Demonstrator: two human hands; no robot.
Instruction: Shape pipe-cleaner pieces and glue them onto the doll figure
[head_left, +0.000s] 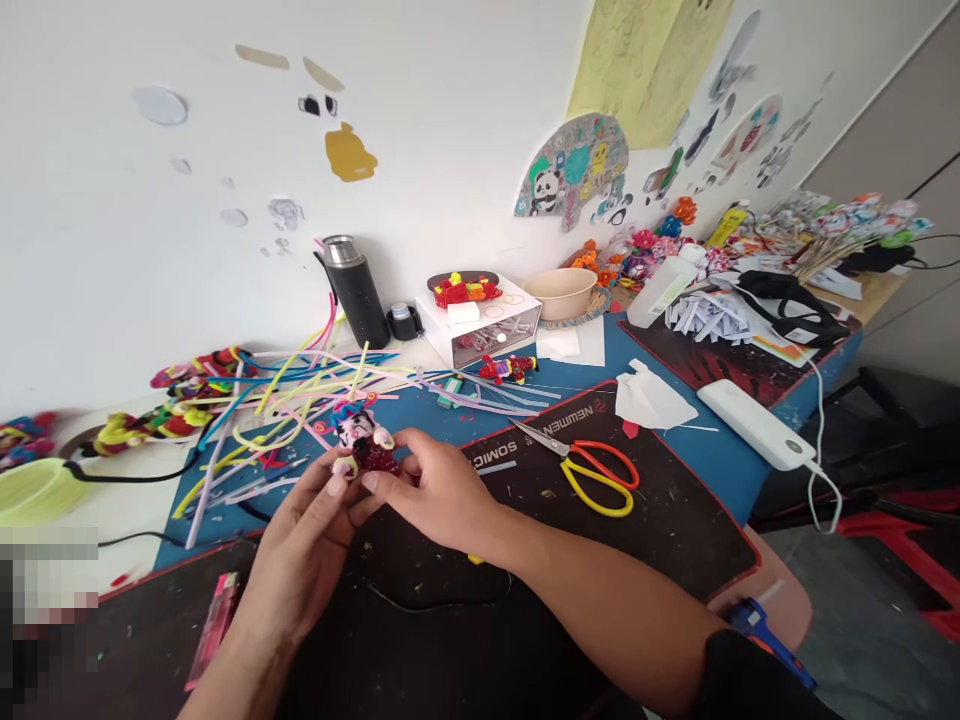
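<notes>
Between my two hands, a small pipe-cleaner doll with a blue top, a black-and-white face and a dark red body is held upright above the black desk mat. My left hand is closed around its lower left side, the thumb near a pale yellow round part. My right hand grips the doll from the right, thumb and fingers at its body. To the right, scissors with one red and one yellow handle lie partly spread on the mat. Loose coloured pipe cleaners lie behind my hands.
A black thermos stands by the wall beside a white box. Another pipe-cleaner doll lies before the box. A white power strip with a cable, a beige bowl and a pink packet are around the mat.
</notes>
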